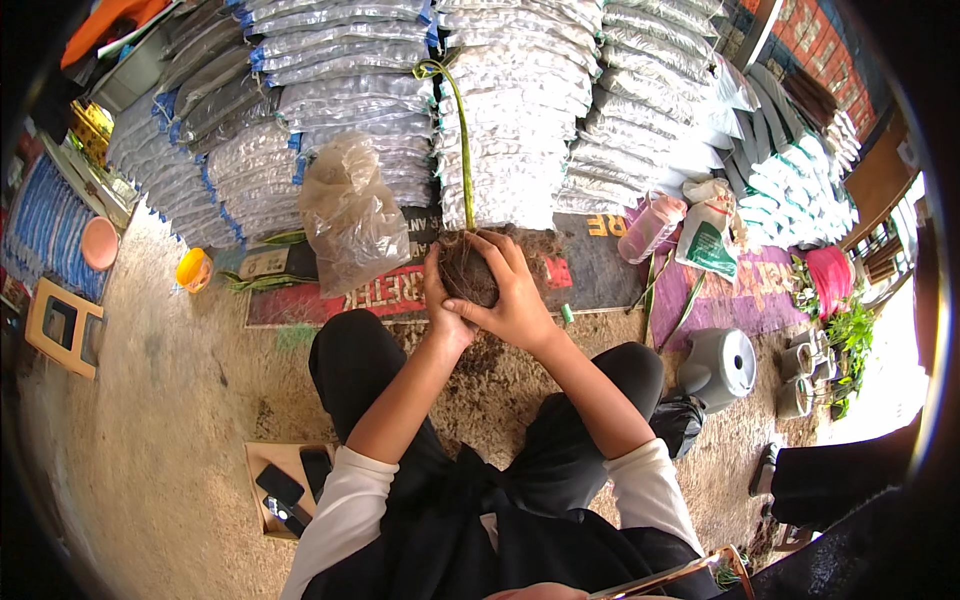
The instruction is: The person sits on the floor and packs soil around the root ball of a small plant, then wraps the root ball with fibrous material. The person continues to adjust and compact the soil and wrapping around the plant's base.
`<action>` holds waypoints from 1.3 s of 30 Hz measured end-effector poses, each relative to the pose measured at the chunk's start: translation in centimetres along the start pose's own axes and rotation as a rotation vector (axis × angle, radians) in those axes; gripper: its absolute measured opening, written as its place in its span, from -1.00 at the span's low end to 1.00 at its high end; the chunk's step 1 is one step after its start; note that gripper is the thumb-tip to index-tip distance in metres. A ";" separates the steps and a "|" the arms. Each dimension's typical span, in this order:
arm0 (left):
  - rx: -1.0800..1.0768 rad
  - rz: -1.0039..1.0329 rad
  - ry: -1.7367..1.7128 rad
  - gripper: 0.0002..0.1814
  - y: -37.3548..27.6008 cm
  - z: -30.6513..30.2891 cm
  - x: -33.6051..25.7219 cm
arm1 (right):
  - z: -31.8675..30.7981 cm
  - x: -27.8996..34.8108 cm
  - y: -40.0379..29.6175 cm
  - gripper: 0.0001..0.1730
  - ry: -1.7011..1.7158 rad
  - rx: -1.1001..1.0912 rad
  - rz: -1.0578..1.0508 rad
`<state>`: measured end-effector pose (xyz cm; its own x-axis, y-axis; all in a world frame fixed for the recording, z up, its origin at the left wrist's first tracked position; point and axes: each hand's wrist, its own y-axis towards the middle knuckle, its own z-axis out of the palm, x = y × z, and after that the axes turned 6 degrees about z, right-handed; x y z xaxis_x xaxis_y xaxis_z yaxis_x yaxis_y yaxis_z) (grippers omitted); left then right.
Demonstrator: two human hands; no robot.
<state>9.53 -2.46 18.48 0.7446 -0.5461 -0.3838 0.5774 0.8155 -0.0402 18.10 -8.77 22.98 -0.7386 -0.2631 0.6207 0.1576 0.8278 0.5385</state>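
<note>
Both my hands cup a round ball of dark brown fibre (469,276) above the floor between my knees. My left hand (441,304) presses its left side and underside. Around the right side and over the top curl the fingers of my right hand (517,289), its thumb across the front. A long green leaf (463,142) with a curled tip rises from the ball. Loose brown fibre (555,244) shows just beyond my right hand. On the mat nearby are a small green spool (567,313) and a crumpled clear plastic bag (352,217).
Stacked filled sacks (510,112) line the far side. Cut leaves (684,311) lie at right, near a pink bottle (651,229) and a grey stool (716,367). A box with phones (280,485) sits at lower left. Another person's leg (832,480) is at right.
</note>
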 end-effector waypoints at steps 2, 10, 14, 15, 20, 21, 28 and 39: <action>0.010 -0.017 0.000 -0.48 -0.1 -0.1 -0.2 | 0.5 -0.3 -0.3 -0.19 -0.016 -0.021 -0.017; 0.001 -0.053 0.026 -0.50 -0.1 0.0 -0.7 | 0.4 0.1 -0.3 -0.29 0.029 0.018 -0.003; -0.017 -0.077 0.034 -0.52 0.6 -1.2 -0.8 | 0.5 -0.9 -0.5 -0.32 0.110 0.056 0.020; -0.050 -0.070 0.050 -0.53 0.6 -1.0 -0.7 | 0.5 -0.9 -0.5 -0.32 0.109 0.057 0.026; -0.076 -0.058 0.136 -0.57 0.1 0.3 -0.7 | -0.5 -0.6 -0.2 -0.36 0.066 -0.035 0.072; -0.082 -0.050 0.139 -0.57 0.1 0.2 -0.7 | -0.6 -0.5 -0.1 -0.36 -0.012 -0.082 0.055; -0.080 0.073 0.160 -0.69 0.5 -1.7 1.2 | 1.8 -0.8 -0.6 -0.67 -0.147 -0.168 -0.063; -0.130 0.124 0.351 -0.54 0.3 -1.2 0.8 | 0.0 0.2 0.5 -0.30 -0.478 -0.011 -0.139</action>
<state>9.92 -2.40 17.06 0.6335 -0.3612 -0.6843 0.4256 0.9012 -0.0817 18.07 -8.42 23.37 -0.9707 -0.1111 0.2131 0.0419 0.7950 0.6052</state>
